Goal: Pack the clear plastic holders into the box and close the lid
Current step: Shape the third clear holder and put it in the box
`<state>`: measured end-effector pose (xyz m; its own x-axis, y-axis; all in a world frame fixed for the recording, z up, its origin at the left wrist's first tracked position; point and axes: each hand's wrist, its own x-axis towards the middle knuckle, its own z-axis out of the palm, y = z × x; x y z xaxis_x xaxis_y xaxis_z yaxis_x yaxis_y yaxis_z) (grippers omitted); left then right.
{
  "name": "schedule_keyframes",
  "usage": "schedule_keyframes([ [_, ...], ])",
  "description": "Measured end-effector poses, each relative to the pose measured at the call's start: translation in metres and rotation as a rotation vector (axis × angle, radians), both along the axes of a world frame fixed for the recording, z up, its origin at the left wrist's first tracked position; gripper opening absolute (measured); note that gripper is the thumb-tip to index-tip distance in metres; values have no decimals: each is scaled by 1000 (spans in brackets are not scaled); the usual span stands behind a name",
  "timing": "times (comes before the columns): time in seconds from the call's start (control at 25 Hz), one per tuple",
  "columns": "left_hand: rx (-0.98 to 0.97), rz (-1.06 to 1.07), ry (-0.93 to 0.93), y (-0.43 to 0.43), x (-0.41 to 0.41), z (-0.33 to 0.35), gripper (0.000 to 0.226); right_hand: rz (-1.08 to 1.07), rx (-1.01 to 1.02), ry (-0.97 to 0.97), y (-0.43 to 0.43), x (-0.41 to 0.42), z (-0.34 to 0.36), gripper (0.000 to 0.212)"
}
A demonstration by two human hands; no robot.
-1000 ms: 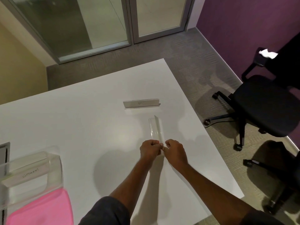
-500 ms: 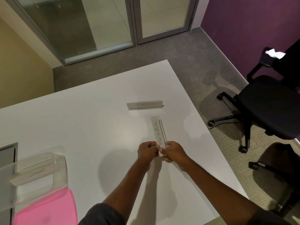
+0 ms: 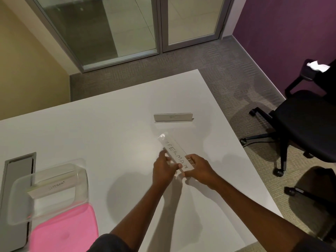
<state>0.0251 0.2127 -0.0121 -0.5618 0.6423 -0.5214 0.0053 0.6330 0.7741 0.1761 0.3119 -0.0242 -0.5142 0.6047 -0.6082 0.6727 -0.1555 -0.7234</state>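
Both hands hold a clear plastic holder [image 3: 172, 149] with a handwritten paper card, lifted over the white table [image 3: 112, 135]. My left hand [image 3: 164, 169] grips its near left edge and my right hand [image 3: 199, 167] grips its near right end. A second clear holder [image 3: 173, 117] stands upright on the table just beyond. The clear plastic box [image 3: 49, 190] sits at the left with one labelled holder [image 3: 54, 185] inside. Its pink lid [image 3: 63, 231] lies in front of it.
A grey cable hatch [image 3: 17, 166] is set into the table behind the box. A black office chair [image 3: 305, 122] stands on the carpet to the right, close to the table's edge. Glass doors are at the back.
The holder in my hands has turned from edge-on to flat, so its written card now faces up, and it has tilted slightly leftward. My left hand has slid further along it.
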Motion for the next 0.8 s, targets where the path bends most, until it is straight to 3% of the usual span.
schedule_keyframes([
  [0.12, 35, -81, 311, -19, -24, 15, 114, 128, 40, -34, -2, -8, 13, 68],
  [0.32, 37, -123, 429, -54, -84, 42, 131, 302, 164, -79, -9, -28, 39, 72],
  [0.6, -75, -460, 594, -112, -146, 75, 126, 533, 292, -118, -32, -72, 69, 75],
  [0.8, -154, -526, 598, -158, -184, 87, 78, 699, 417, -81, -64, -116, 90, 72],
])
